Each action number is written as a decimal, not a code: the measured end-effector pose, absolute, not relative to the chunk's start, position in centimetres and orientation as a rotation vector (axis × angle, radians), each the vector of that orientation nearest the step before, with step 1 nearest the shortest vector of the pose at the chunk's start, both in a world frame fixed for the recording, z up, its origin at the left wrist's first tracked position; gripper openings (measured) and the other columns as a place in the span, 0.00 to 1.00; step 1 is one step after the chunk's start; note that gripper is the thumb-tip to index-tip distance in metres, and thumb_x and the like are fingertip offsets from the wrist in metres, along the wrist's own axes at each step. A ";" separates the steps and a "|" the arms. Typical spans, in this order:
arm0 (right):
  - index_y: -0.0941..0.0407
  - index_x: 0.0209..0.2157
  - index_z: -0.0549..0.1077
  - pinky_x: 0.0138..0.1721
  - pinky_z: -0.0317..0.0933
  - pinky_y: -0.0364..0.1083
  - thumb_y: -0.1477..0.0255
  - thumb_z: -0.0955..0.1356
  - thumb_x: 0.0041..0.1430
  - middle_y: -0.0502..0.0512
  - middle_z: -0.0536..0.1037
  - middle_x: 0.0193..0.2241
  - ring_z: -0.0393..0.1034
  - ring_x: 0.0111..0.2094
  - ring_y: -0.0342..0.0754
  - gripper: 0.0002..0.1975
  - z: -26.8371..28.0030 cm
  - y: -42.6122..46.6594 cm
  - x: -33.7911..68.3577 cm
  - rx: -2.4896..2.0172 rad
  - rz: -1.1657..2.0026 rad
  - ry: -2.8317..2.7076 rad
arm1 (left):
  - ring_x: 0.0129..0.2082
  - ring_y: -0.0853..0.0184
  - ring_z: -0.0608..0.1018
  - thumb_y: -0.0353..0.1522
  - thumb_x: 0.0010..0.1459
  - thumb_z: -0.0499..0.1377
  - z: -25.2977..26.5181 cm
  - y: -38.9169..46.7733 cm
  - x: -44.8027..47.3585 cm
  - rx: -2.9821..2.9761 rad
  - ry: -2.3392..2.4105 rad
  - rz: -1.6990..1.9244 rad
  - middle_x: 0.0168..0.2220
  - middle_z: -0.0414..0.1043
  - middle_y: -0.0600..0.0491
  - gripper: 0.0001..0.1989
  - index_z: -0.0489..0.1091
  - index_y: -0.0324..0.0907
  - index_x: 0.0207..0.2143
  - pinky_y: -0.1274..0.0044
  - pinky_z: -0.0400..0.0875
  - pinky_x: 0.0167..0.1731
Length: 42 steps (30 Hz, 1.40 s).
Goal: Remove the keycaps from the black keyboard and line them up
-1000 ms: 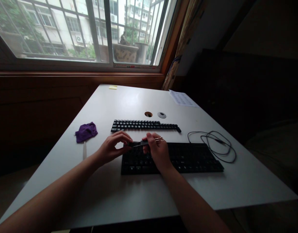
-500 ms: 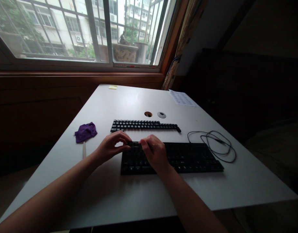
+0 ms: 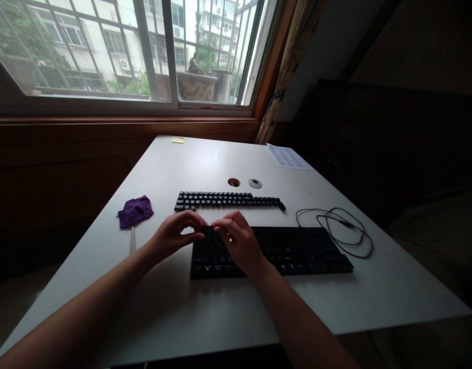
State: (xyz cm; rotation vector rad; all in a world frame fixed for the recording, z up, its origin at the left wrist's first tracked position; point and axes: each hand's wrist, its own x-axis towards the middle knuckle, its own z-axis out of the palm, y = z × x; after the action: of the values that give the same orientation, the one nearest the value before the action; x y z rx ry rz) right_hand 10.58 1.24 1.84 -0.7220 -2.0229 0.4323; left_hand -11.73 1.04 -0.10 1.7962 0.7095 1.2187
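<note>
My left hand is over the upper left corner of a black keyboard, thumb and forefinger pinching a small dark keycap. Close beside it, my right hand has its fingertips pinched together right at that keycap; whatever lies between them is too small and dark to make out. My right hand and wrist cover part of the keyboard's left half. Behind the keyboard, loose black keycaps stand in neat rows, several to a row.
A purple cloth on a pale stick lies at the left of the white table. The black cable coils at the right. Farther back are a round hole, its grey cover, printed paper and a yellow note.
My right fingertips have shifted left and closed up to the keycap at my left hand. A thin gap with something shiny showed between the hands before. My left hand has barely moved.
</note>
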 end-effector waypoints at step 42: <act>0.57 0.36 0.77 0.43 0.64 0.44 0.71 0.70 0.60 0.54 0.73 0.36 0.70 0.35 0.45 0.05 3.2 8.5 7.4 -1.080 0.160 -2.343 | 0.32 0.67 0.75 0.35 0.48 0.60 -2.5 5.8 -17.9 1.037 1.544 1.797 0.34 0.70 0.53 0.11 0.66 0.41 0.35 0.76 0.70 0.33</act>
State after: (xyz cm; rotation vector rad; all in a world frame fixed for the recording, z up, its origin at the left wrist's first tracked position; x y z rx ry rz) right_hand 7.44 8.45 3.21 -1.0802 -2.3431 0.1601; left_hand -17.92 5.78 -2.52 1.0374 1.5443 1.7974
